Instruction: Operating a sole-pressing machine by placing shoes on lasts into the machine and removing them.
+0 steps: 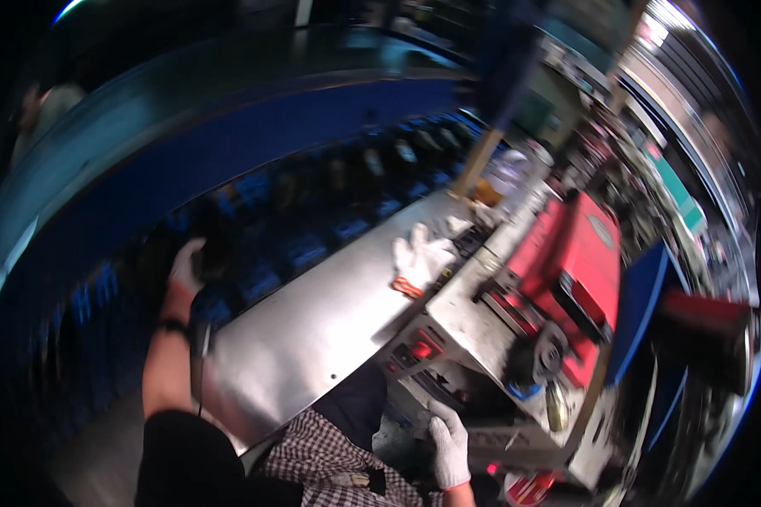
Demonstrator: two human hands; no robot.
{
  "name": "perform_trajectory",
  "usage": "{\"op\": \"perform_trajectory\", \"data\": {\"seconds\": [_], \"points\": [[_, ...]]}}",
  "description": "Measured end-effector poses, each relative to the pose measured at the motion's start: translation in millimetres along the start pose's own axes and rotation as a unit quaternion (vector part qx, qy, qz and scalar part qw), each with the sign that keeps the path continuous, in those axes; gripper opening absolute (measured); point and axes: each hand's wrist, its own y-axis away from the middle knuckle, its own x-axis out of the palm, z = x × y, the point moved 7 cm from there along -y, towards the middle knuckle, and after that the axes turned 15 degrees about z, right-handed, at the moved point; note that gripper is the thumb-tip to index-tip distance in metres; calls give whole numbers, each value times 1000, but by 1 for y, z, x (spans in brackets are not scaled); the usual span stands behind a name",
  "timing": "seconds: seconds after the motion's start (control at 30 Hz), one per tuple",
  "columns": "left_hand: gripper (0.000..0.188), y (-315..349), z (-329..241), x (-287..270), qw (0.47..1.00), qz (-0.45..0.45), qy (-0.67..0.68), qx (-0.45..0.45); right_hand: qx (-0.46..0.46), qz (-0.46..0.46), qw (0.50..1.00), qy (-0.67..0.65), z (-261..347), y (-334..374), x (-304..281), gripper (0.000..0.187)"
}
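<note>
My left hand [186, 267], in a white glove, reaches to the dark blue machine [254, 139] along its row of dark parts. Its thumb and fingers are apart, and I see nothing held between them. Lower right, my right hand [451, 446], also gloved in white, hangs beside the pale machine cabinet [465, 338]. Its fingers are loosely bent and somewhat blurred, with nothing visible in them. Between my arms lies a smooth metal plate [296, 338]. A loose white glove [421, 256] with an orange cuff rests on the plate's far right part.
A red machine case [575, 270] stands on the cabinet top. A red button [421, 348] sits on the cabinet's front corner. Behind it are a wooden post [480, 160], a clear plastic bag [509, 173] and cluttered metal parts. Blue panels [638, 313] lean at the right.
</note>
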Motion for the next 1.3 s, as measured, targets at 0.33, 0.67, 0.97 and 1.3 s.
{"op": "perform_trajectory", "data": {"seconds": [0.33,0.67,0.97,1.3], "points": [[104,157,46,346,903,398,79,-141,-223,277,926,123,126,15,62,80],[103,263,151,580,799,525,-157,-248,-250,31,963,-95,184,170,-86,123],[80,206,138,848,731,627,-220,156,-155,-317,915,195,239,252,-362,83],[62,201,184,1089,599,656,-283,361,257,-297,788,474,171,159,-523,103]]}}
